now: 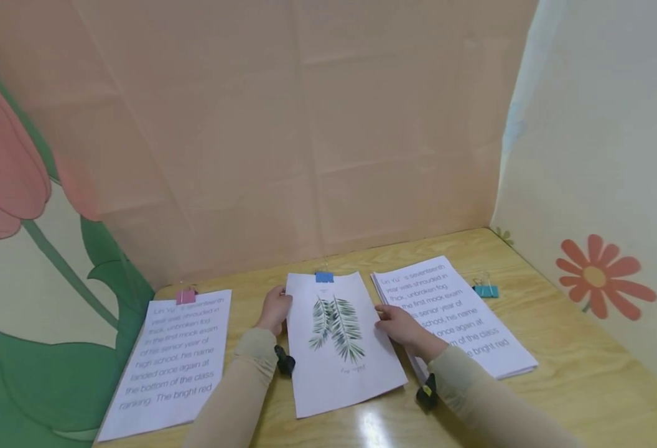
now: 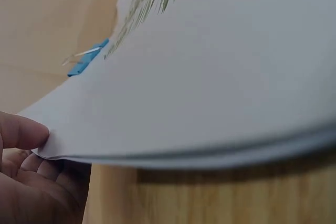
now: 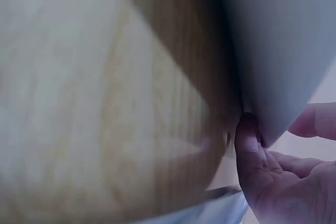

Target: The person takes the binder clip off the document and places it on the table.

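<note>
A stack of paper sheets (image 1: pixel 306 379), its top page printed with a green palm leaf, is held over the middle of the table. A blue binder clip (image 1: pixel 324 277) bites its far edge. The left hand (image 1: pixel 275 310) pinches the left side of the sheets; in the left wrist view its thumb (image 2: pixel 23 132) lies on top and its other fingers are underneath. From the other side, the right hand (image 1: pixel 404 330) pinches the right edge, fingers below the sheets in the right wrist view. The sheets' near part bows slightly above the wood.
To the left lies a printed text stack (image 1: pixel 174 361) with a pink binder clip (image 1: pixel 186 295). Another text stack (image 1: pixel 446 311) lies at the right, partly behind the right hand. A teal binder clip (image 1: pixel 486 290) sits beside it on the wooden table (image 1: pixel 575 373). Walls stand behind and at both sides.
</note>
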Demonstrator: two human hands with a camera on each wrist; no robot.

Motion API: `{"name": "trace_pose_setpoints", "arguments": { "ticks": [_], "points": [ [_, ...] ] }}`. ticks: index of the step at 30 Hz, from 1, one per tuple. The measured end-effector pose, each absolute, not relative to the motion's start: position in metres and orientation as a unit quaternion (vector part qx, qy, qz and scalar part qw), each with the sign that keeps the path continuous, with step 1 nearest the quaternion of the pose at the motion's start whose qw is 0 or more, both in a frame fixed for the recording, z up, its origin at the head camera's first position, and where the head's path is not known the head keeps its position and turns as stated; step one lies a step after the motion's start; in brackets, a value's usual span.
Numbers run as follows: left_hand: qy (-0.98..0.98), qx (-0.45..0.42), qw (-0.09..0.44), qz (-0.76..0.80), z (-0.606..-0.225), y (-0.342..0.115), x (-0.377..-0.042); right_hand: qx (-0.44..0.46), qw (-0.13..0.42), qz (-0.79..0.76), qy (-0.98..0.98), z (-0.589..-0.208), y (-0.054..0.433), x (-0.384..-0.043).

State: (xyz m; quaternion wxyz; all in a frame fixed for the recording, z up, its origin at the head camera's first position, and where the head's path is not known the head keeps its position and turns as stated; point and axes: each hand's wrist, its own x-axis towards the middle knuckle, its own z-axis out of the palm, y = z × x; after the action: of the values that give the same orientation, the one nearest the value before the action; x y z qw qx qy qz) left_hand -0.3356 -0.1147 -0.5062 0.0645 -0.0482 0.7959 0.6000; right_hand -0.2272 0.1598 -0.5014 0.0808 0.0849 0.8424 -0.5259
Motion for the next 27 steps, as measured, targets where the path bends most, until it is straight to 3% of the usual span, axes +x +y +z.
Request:
{"name": "trace_pose_setpoints", "arguments": {
  "ticks": [19, 27],
  "points": [
    [0.772, -0.044, 0.071, 0.631, -0.512, -0.115, -0.332, 0.054, 0.096, -0.493, 0.863, -0.485, 0.166, -0.235],
    [0.753, -0.035, 0.077, 0.652, -0.514, -0.115, -0.33, -0.02, 0.057, -0.43, 0.901, -0.464, 0.165, -0.256]
  ]
}}
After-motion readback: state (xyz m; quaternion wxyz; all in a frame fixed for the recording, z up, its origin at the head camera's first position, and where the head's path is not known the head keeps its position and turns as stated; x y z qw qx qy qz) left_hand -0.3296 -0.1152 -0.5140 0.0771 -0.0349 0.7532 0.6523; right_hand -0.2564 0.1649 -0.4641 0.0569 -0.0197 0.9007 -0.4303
